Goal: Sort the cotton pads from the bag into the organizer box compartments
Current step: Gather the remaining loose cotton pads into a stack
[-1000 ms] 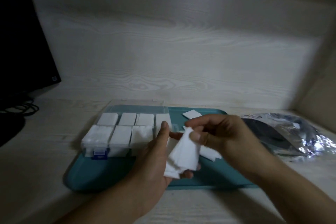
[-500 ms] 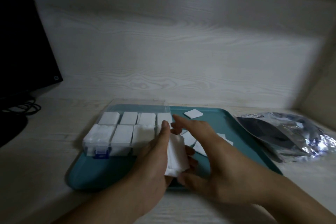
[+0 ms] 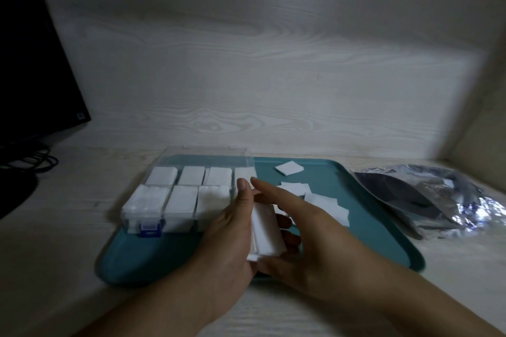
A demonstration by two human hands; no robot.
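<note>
Since the earlier frames, the right hand (image 3: 309, 230) has been lowered from a pinch above the small stack of white square cotton pads (image 3: 267, 230) and laid against it with fingers straightened, the stack being squared at lower centre. The stack is gripped in the curled left hand (image 3: 232, 232), just right of the clear plastic organizer box (image 3: 189, 194), where seven compartments appear filled. Loose white pads (image 3: 325, 204) remain on the teal plastic tray (image 3: 383, 216), beside the crumpled silver foil bag (image 3: 438, 197) at right.
</note>
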